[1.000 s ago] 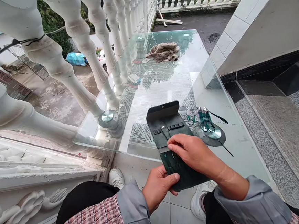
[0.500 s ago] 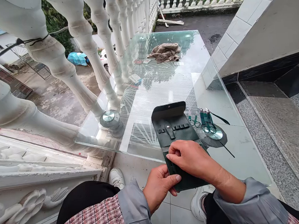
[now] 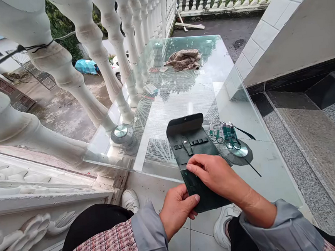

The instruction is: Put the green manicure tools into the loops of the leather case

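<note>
A dark green manicure case [image 3: 196, 148] lies unfolded, its flap up at the far end and its near part past the glass table's edge. Several elastic loops and a snap strap show inside it. My left hand [image 3: 178, 209] grips the near part by its left edge, thumb on top. Over the middle of the case my right hand [image 3: 213, 172] is closed in a pinch at the pocket edge; anything between its fingertips is hidden. Just right of the case lie green-handled scissors [image 3: 217, 138], and beside them nail clippers [image 3: 228, 130] with another scissors-like tool [image 3: 233, 145].
On the glass table [image 3: 180, 105] farther back are a crumpled brown cloth [image 3: 184, 59] and a small blue-white box [image 3: 151, 89]. A thin black stick [image 3: 252, 167] lies near the right side. White balusters [image 3: 92, 50] line the left; stone steps [image 3: 311, 145] rise on the right.
My right hand has shifted slightly, its fingers opening a little from the pocket edge of the case. The left hand keeps its hold, and the view has moved slightly.
</note>
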Action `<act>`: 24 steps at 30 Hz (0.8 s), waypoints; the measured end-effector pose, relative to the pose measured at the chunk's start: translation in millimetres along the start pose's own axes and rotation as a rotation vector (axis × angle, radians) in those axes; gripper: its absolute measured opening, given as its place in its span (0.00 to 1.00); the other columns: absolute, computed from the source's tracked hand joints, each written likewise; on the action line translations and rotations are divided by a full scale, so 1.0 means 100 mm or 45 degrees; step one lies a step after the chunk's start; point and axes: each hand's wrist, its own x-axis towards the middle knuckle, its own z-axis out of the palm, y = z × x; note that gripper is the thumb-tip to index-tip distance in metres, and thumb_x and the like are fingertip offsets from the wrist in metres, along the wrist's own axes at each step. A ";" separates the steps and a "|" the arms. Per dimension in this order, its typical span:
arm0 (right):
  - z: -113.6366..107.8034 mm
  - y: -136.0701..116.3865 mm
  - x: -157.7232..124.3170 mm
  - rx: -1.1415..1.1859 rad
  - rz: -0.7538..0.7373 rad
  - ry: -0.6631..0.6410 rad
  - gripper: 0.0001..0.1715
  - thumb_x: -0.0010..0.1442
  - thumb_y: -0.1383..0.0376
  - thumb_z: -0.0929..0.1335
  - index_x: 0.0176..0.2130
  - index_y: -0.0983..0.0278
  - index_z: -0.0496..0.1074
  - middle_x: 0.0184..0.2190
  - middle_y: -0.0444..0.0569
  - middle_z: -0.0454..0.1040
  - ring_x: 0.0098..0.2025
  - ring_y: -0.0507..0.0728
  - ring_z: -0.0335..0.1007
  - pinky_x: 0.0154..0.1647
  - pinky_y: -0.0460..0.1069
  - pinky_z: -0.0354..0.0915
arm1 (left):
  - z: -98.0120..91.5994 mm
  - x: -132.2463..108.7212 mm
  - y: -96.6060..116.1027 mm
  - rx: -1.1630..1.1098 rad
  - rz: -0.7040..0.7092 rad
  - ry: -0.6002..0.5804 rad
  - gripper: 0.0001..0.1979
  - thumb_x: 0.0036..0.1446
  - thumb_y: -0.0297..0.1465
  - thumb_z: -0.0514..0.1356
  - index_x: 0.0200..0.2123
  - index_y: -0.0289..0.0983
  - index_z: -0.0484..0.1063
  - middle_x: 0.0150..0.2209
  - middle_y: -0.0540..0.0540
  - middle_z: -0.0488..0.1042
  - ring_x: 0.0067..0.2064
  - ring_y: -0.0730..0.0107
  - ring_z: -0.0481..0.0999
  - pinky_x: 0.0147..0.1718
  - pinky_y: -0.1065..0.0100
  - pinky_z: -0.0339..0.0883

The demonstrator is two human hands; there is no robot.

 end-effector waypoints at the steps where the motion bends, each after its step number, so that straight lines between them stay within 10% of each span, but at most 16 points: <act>1: 0.01 0.01 0.00 0.006 -0.011 0.002 0.10 0.57 0.60 0.63 0.29 0.60 0.70 0.29 0.43 0.73 0.30 0.52 0.65 0.32 0.47 0.55 | 0.00 0.00 0.00 0.002 0.002 0.002 0.10 0.44 0.35 0.58 0.26 0.34 0.64 0.18 0.54 0.63 0.18 0.77 0.65 0.16 0.75 0.60; 11: 0.10 0.05 0.02 -0.036 -0.124 -0.024 0.07 0.56 0.65 0.63 0.29 0.61 0.69 0.29 0.44 0.71 0.30 0.52 0.64 0.33 0.47 0.58 | -0.17 -0.02 0.02 0.379 0.174 0.099 0.14 0.53 0.39 0.56 0.22 0.36 0.60 0.17 0.53 0.64 0.20 0.76 0.63 0.20 0.74 0.56; 15: 0.02 0.08 0.05 0.003 -0.193 0.032 0.10 0.58 0.67 0.61 0.32 0.61 0.71 0.33 0.45 0.72 0.34 0.52 0.66 0.37 0.48 0.60 | -0.27 -0.08 0.11 1.213 0.784 0.314 0.13 0.58 0.34 0.56 0.22 0.36 0.64 0.20 0.52 0.65 0.24 0.76 0.62 0.24 0.72 0.53; 19: 0.02 0.13 0.06 -0.043 -0.263 0.009 0.12 0.58 0.69 0.61 0.37 0.60 0.72 0.35 0.46 0.71 0.37 0.52 0.67 0.39 0.47 0.61 | -0.33 -0.09 0.22 1.858 1.626 0.182 0.09 0.61 0.25 0.50 0.39 0.34 0.69 0.24 0.50 0.67 0.25 0.73 0.62 0.23 0.69 0.51; 24: 0.07 0.17 0.09 -0.115 -0.330 -0.058 0.13 0.57 0.70 0.62 0.37 0.59 0.74 0.34 0.45 0.69 0.37 0.52 0.66 0.40 0.47 0.60 | -0.34 -0.07 0.37 2.246 1.910 -0.044 0.11 0.59 0.24 0.51 0.43 0.28 0.68 0.32 0.43 0.69 0.31 0.67 0.67 0.23 0.66 0.53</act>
